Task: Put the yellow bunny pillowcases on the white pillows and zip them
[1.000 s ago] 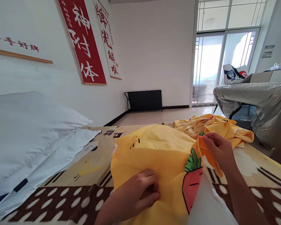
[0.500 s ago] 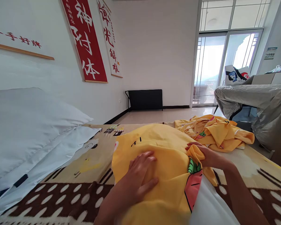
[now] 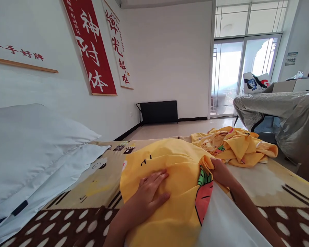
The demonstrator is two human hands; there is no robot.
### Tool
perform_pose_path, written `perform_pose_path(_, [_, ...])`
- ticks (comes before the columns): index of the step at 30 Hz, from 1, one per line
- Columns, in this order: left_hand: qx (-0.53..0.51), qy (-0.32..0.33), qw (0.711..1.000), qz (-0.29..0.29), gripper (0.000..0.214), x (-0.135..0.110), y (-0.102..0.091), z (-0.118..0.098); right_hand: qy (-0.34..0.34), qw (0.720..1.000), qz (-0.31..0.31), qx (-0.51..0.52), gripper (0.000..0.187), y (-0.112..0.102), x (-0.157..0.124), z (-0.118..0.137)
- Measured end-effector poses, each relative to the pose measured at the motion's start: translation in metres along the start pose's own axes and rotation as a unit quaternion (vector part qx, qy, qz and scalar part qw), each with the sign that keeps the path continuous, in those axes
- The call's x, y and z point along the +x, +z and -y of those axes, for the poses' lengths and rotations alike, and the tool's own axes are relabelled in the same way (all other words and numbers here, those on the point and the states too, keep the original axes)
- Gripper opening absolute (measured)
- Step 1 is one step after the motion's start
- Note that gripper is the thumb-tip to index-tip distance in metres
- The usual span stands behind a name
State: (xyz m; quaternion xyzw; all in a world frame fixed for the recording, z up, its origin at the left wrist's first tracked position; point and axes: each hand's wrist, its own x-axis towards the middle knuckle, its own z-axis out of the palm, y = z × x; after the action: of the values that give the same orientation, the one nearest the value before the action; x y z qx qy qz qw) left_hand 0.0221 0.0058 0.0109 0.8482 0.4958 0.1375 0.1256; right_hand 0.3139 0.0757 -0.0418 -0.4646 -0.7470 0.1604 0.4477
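A yellow pillowcase [image 3: 175,154] with a printed carrot and small black face marks lies in front of me, partly over a white pillow [image 3: 221,219]. The pillow's uncovered part sticks out at the lower right. My left hand [image 3: 151,190] rests flat on top of the pillowcase, its fingers stretched out. At the right side, my right hand [image 3: 218,171] grips a bunched edge of the pillowcase just above the carrot print; its fingertips are partly hidden by the cloth.
White pillows [image 3: 36,144] are piled on the left of the patterned blanket [image 3: 92,188]. A heap of yellow cloth [image 3: 234,145] lies at the far right. Beyond it stands a plastic-covered table [image 3: 278,99] with boxes. A black folded panel [image 3: 158,112] leans against the back wall.
My right hand has closed more tightly on the pillowcase edge and shifted slightly left, with more white pillow showing. My left hand stays flat on the cloth. The view has shifted slightly.
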Motion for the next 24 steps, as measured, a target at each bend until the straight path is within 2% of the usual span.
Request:
perform_pose_path(4, [0.004, 0.017, 1.000, -0.003, 0.057, -0.017, -0.002, -0.014, -0.034, 0.998, -0.048, -0.020, 0.015, 0.003, -0.001, 0.013])
perform_pose_path(6, [0.002, 0.064, 0.998, 0.016, 0.068, -0.026, 0.003, -0.020, -0.054, 0.996, -0.062, -0.044, 0.016, 0.005, -0.004, 0.020])
perform_pose_path(8, [0.009, 0.138, 0.990, 0.032, 0.072, -0.031, 0.012, -0.025, -0.066, 0.993, -0.056, -0.078, 0.012, 0.006, -0.007, 0.028])
perform_pose_path(11, [0.058, 0.247, 0.967, 0.034, 0.061, -0.032, 0.028, -0.028, -0.070, 0.990, -0.031, -0.119, 0.008, 0.005, -0.010, 0.036])
perform_pose_path(13, [0.103, 0.274, 0.955, 0.040, 0.059, -0.029, 0.034, -0.030, -0.065, 0.990, -0.027, -0.123, 0.009, 0.002, -0.011, 0.039])
perform_pose_path(15, [0.140, 0.270, 0.951, 0.049, 0.060, -0.026, 0.034, -0.034, -0.058, 0.992, -0.050, -0.105, 0.007, -0.003, -0.013, 0.039])
perform_pose_path(17, [0.173, 0.260, 0.948, 0.052, 0.066, -0.024, 0.032, -0.039, -0.055, 0.989, -0.121, -0.057, 0.008, -0.009, -0.017, 0.037])
perform_pose_path(19, [0.200, 0.264, 0.943, 0.039, 0.071, -0.023, 0.031, -0.041, -0.049, 0.972, -0.229, 0.021, 0.013, -0.016, -0.023, 0.035])
perform_pose_path(21, [0.232, 0.276, 0.933, 0.010, 0.069, -0.026, 0.035, -0.041, -0.036, 0.937, -0.331, 0.106, 0.016, -0.023, -0.029, 0.034])
perform_pose_path(24, [0.298, 0.298, 0.904, -0.075, 0.060, -0.034, 0.050, -0.035, -0.009, 0.880, -0.436, 0.187, 0.015, -0.032, -0.032, 0.038])
